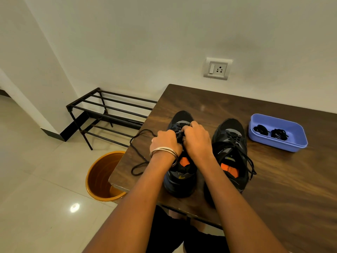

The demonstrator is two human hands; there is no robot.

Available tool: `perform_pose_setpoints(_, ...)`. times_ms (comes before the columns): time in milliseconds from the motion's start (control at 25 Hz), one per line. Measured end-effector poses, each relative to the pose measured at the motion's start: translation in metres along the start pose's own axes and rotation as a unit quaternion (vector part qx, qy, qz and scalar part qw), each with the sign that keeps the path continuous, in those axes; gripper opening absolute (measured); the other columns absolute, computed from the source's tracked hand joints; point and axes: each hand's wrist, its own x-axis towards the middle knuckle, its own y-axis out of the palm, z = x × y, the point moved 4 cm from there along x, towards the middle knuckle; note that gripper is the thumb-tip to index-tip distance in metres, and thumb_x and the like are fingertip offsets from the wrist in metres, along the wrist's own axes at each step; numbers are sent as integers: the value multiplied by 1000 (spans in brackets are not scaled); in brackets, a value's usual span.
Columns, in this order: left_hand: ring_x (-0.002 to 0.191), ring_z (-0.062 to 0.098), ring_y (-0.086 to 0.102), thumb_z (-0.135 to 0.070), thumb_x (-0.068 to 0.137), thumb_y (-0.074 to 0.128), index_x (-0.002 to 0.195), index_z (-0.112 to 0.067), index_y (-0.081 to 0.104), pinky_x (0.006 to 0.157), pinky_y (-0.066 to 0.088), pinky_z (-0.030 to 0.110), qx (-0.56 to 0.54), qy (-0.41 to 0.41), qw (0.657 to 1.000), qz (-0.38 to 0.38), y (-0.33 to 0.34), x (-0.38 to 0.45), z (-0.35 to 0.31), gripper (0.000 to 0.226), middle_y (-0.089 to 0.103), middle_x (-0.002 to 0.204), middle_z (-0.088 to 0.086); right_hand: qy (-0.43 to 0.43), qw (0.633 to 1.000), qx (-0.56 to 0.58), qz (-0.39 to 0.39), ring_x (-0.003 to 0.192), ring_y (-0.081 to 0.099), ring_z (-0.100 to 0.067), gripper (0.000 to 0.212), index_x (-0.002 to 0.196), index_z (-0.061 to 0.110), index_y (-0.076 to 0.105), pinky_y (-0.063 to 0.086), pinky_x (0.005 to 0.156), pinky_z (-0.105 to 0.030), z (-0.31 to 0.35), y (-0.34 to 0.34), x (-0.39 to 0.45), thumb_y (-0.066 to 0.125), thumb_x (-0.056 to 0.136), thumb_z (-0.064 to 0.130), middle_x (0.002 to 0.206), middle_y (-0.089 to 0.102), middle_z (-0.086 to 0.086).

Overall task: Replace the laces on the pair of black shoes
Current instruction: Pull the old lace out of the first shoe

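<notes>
Two black shoes with orange insoles stand side by side on the brown wooden table [273,179], toes pointing away from me. Over the lace area of the left shoe [179,178], my left hand [165,141] and my right hand [196,138] meet with fingers curled, pinching its black lace. A loose length of that lace [135,156] trails left across the table towards its edge. The right shoe [230,154] is still laced, its ends hanging down the right side. Two coiled black laces [270,132] lie in a blue plastic tray [280,145] to the right.
An orange bucket [102,178] stands on the tiled floor below the table's left corner. A black metal shoe rack [109,114] sits against the white wall. A wall socket [218,68] is above the table's far edge.
</notes>
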Motion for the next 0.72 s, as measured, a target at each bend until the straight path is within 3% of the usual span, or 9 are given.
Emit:
perform_pose_setpoints(160,112,39,55,-34,92,53,119,-7,56,85,47,41,-14,8,999,-47,0,-4,-1,39,54,124,17,27,999,-11,-46,101,58,-30,18,107,12,65,44,82,-39,2,0,2,50,95,12,111,60,-9)
perform_pose_setpoints(280,111,38,56,-36,93,54,120,-7,55,84,47,40,-20,7,998,-61,1,-3,2,39,54,124,15,66,994,52,-74,95,61,-29,16,101,10,67,43,72,-35,1,2,3,53,93,13,102,64,-9)
perform_pose_setpoints(360,113,38,56,-38,92,55,121,-8,55,86,47,41,-18,-1,999,-50,5,-1,4,41,52,126,15,137,977,124,-104,93,64,-30,14,99,11,67,44,68,-32,-6,-3,-1,55,92,15,97,67,-8)
perform_pose_setpoints(480,113,40,55,-38,92,55,120,-9,58,88,47,42,-12,-8,999,-32,8,1,6,41,48,130,15,323,894,297,-89,93,64,-33,18,91,13,71,46,68,-33,-31,0,-1,57,92,24,97,70,-9)
perform_pose_setpoints(560,112,40,55,-38,92,55,120,-9,58,87,47,42,-14,-11,999,-29,9,1,5,40,46,131,14,393,823,403,-72,80,67,-28,21,75,9,72,55,66,-41,-37,5,-3,56,85,18,85,73,-9)
perform_pose_setpoints(640,111,39,55,-39,91,56,120,-10,58,86,47,40,-20,-19,999,-28,9,0,5,40,45,130,13,401,788,462,-74,72,65,-24,19,63,10,63,57,65,-42,-35,5,-5,50,76,12,79,72,-12)
perform_pose_setpoints(720,111,38,55,-38,91,57,119,-10,58,85,47,40,-33,-27,999,-27,9,-1,6,40,45,128,13,339,800,490,-72,82,64,-22,18,70,20,61,56,73,-42,-29,-5,-2,48,79,11,91,70,-9)
